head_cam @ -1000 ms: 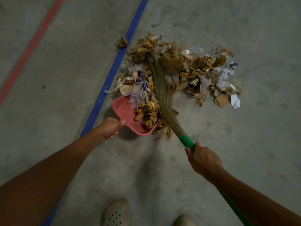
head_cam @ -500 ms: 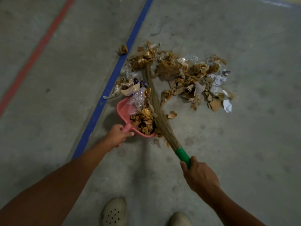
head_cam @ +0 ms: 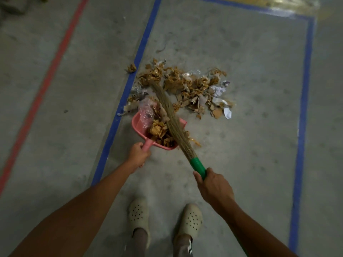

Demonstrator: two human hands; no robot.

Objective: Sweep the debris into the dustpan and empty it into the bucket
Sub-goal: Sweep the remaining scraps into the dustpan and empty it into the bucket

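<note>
A pink dustpan (head_cam: 138,125) lies on the concrete floor, its mouth toward a pile of brown paper scraps and plastic debris (head_cam: 194,89). Several crumpled brown pieces and a clear plastic wrapper sit inside the pan. My left hand (head_cam: 138,154) grips the dustpan's pink handle. My right hand (head_cam: 211,186) is closed around the green handle of a straw broom (head_cam: 172,119). The broom's bristles lie diagonally across the pan's right side, with the tip reaching into the far part of the pile. No bucket is in view.
A blue tape line (head_cam: 126,93) runs past the dustpan's left edge, and one stray scrap (head_cam: 131,67) lies just beyond it. A red line (head_cam: 48,78) crosses the floor farther left. More blue tape (head_cam: 304,108) borders the right. My two pale clogs (head_cam: 139,214) stand below.
The view has pulled back and tilted, showing more floor and both feet. The broom has swept left and now lies over the dustpan, and more scraps sit in the pan.
</note>
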